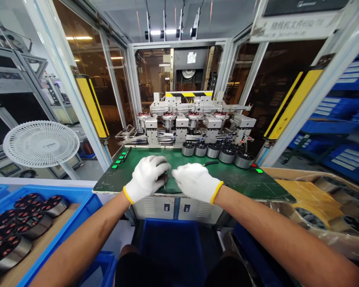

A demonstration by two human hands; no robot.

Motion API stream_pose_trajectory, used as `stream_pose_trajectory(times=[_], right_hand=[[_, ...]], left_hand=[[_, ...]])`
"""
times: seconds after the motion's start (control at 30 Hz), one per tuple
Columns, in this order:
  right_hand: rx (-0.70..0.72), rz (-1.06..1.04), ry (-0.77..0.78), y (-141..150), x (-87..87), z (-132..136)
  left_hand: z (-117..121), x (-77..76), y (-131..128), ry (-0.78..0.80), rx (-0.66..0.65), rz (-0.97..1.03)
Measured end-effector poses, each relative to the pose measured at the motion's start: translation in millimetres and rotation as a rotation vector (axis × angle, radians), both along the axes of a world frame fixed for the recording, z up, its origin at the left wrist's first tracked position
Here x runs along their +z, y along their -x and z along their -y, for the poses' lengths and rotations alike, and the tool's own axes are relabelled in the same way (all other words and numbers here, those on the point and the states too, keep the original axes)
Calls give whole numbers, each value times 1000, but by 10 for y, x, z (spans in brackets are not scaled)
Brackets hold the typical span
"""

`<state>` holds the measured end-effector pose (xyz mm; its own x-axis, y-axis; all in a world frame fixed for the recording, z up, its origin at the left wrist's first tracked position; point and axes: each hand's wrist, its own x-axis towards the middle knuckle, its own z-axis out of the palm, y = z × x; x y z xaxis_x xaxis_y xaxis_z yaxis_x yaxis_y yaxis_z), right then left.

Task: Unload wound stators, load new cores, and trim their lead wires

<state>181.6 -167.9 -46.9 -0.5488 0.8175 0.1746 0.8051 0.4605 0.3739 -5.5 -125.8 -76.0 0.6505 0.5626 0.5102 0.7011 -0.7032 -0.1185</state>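
My left hand (146, 177), in a white glove with a yellow cuff, is wrapped round a round metal stator (162, 160) on the green work surface (245, 179). My right hand (194, 181), gloved the same way, is closed just right of it and pinches a thin wire or small tool (167, 175) next to the stator; I cannot make out which. A black-handled tool (211, 162) lies on the green surface behind my right hand.
Several wound stators (215, 150) stand in a row at the back of the green surface, before the winding machine (194, 119). A blue tray (86, 203) at left holds more stators. A white fan (41, 144) stands left; a cardboard box (317, 195) sits right.
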Motion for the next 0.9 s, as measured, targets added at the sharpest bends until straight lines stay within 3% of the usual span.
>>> stream_pose_trajectory(times=[0.13,0.27,0.37,0.5,0.63,0.73,0.8,0.9], right_hand=[[-24,-15,15,-63,-79,-86],[-32,-18,-23,-87,-146,-116],[-25,-29,-113,-83,-174,-127],[-3,-48,-184,-63,-230,-227],[8,-27,-137,-72,-302,-361],[15,-34,-117,-97,-365,-384],[1,-45,-89,-94,-419,-343],[-29,-81,8,-7,-514,-206]], left_hand=[[283,-32,117,-42,-216,-225],[456,-1,237,-17,-330,-300],[483,69,318,-38,-325,-362],[464,56,372,-54,-204,-372],[492,-118,391,-45,-128,-244],[529,-180,421,42,-92,-31],[521,-115,415,178,-25,154],[404,126,263,371,81,414]])
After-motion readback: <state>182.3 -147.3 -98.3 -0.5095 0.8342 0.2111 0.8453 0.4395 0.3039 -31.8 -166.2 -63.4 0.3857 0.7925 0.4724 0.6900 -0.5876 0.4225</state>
